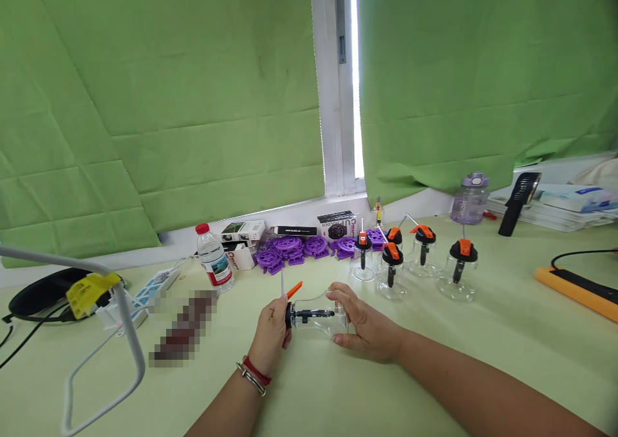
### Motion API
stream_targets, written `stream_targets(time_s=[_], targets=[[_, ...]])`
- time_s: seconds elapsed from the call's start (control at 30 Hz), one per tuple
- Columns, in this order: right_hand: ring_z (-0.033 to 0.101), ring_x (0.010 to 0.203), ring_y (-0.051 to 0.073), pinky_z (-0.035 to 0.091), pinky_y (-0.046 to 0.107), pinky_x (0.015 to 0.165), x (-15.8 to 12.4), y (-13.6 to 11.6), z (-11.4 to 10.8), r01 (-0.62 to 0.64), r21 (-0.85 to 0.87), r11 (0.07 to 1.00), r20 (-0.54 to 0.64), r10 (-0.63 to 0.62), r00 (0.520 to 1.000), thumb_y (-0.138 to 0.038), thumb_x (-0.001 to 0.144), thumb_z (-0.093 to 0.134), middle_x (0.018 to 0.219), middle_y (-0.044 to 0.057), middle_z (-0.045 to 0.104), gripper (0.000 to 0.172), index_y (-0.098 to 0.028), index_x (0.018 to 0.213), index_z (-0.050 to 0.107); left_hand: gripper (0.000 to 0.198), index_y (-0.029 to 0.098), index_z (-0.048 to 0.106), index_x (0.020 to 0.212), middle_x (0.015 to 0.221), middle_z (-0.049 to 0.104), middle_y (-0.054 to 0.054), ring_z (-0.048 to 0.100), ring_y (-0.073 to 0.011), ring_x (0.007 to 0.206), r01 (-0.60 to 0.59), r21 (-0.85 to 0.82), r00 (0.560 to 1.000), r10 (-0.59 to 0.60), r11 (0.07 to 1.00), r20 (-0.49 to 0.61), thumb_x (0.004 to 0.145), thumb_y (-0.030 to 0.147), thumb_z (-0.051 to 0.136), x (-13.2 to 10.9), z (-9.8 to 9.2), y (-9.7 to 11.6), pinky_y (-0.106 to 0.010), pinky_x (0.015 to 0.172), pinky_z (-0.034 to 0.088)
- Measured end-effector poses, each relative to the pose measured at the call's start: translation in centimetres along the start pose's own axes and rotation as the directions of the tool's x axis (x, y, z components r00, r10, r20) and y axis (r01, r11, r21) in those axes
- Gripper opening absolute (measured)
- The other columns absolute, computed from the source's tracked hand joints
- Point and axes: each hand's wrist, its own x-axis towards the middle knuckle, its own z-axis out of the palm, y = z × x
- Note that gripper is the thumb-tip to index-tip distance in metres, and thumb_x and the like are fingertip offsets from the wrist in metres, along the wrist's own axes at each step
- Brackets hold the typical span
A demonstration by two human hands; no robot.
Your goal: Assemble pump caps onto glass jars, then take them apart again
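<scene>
A clear glass bottle [318, 318] lies sideways between my hands, above the pale green tabletop. It has a black cap, an orange lever and a thin metal tube at the cap end, and a black stem shows inside the glass. My left hand [271, 324] is closed around the cap end, its fingertips partly hidden. With fingers and thumb, my right hand [364, 327] grips the wide base. Several similar bottles stand upright to the right, such as a bottle [457, 269] with an orange lever and black cap.
Purple plastic parts [288, 249] and small boxes [242, 231] line the back. A red-capped water bottle [214, 257] stands left, near a power strip [152, 289] and a bent white metal bar [128, 327]. At right are a purple bottle [469, 199], a black handheld item [518, 202] and an orange-black bar [579, 289].
</scene>
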Motion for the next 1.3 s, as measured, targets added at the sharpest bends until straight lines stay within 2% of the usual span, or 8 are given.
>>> stream_targets(time_s=[0.17,0.3,0.53,0.63,0.77,0.93,1.13,1.3], targets=[[0.049,0.112,0.023,0.042,0.040,0.095,0.2,0.0,0.5,-0.173,0.053,0.984,0.041,0.171,0.984,-0.046,0.075,0.062,0.139,0.016,0.030,0.085,-0.023,0.140,0.012,0.036,0.018,0.048,0.073,0.051,0.034,0.009,0.034,-0.0056,0.039,-0.142,-0.024,0.990,0.142,0.990,0.010,0.080,0.054,0.048,-0.4,-0.3,0.1,-0.018,0.037,0.028],[0.043,0.121,0.030,0.036,0.044,0.101,0.4,0.1,0.8,-0.230,0.025,0.973,0.084,0.227,0.970,-0.054,0.069,0.065,0.138,0.018,0.036,0.095,-0.017,0.142,0.017,0.035,0.018,0.053,0.099,0.074,0.054,0.001,0.047,-0.0095,0.059,-0.318,0.039,0.945,0.314,0.947,0.090,0.075,0.041,0.063,-0.8,-0.4,0.0,-0.023,0.056,0.042],[0.042,0.121,0.033,0.034,0.046,0.100,0.9,-0.4,0.9,-0.210,-0.073,0.975,0.162,0.220,0.962,-0.057,0.074,0.058,0.130,0.017,0.049,0.078,-0.014,0.135,0.035,0.051,0.025,0.046,0.126,0.114,0.056,-0.007,0.051,-0.0205,0.100,-0.515,0.244,0.851,0.456,0.822,0.261,0.078,0.027,0.061,-0.6,-0.2,-0.8,-0.036,0.087,0.042],[0.041,0.123,0.033,0.030,0.047,0.103,1.1,-0.5,1.2,-0.193,-0.128,0.973,0.169,0.214,0.962,-0.055,0.077,0.056,0.131,0.017,0.048,0.073,-0.015,0.134,0.036,0.060,0.028,0.034,0.135,0.125,0.053,-0.006,0.048,-0.0229,0.112,-0.497,0.270,0.846,0.392,0.824,0.361,0.080,0.024,0.057,-0.4,-0.1,-1.3,-0.038,0.094,0.038],[0.025,0.134,0.034,0.019,0.050,0.109,1.1,-0.1,1.6,-0.255,-0.230,0.939,0.201,0.302,0.932,-0.058,0.077,0.051,0.143,0.021,0.032,0.089,-0.008,0.143,0.018,0.065,0.026,0.021,0.141,0.137,0.044,-0.006,0.040,-0.0228,0.125,-0.485,0.249,0.839,0.367,0.838,0.402,0.083,0.020,0.050,-0.2,0.1,-1.5,-0.040,0.105,0.030],[0.019,0.137,0.032,0.016,0.047,0.111,1.1,0.1,1.7,-0.307,-0.264,0.914,0.222,0.367,0.903,-0.057,0.083,0.042,0.147,0.021,0.022,0.087,-0.003,0.144,0.012,0.058,0.023,0.029,0.138,0.139,0.043,-0.008,0.038,-0.0229,0.127,-0.493,0.245,0.844,0.389,0.835,0.370,0.084,0.018,0.047,0.2,0.5,-1.9,-0.040,0.108,0.027],[0.016,0.138,0.029,0.013,0.044,0.112,1.3,0.5,2.0,-0.333,-0.285,0.899,0.207,0.397,0.894,-0.059,0.084,0.038,0.149,0.019,0.019,0.089,-0.003,0.145,0.004,0.052,0.017,0.035,0.133,0.131,0.050,-0.013,0.044,-0.0252,0.123,-0.359,0.334,0.927,0.291,0.871,0.239,0.084,0.026,0.048,1.1,0.4,-3.4,-0.041,0.102,0.034],[0.010,0.139,0.030,0.007,0.045,0.112,2.1,1.5,2.6,-0.373,-0.323,0.870,0.196,0.447,0.873,-0.067,0.082,0.029,0.149,0.019,0.017,0.092,-0.002,0.144,0.008,0.054,0.018,0.038,0.130,0.130,0.051,-0.011,0.048,-0.0244,0.118,-0.416,0.418,0.905,0.320,0.808,0.282,0.080,0.032,0.053,2.0,0.7,-3.5,-0.037,0.100,0.036]])
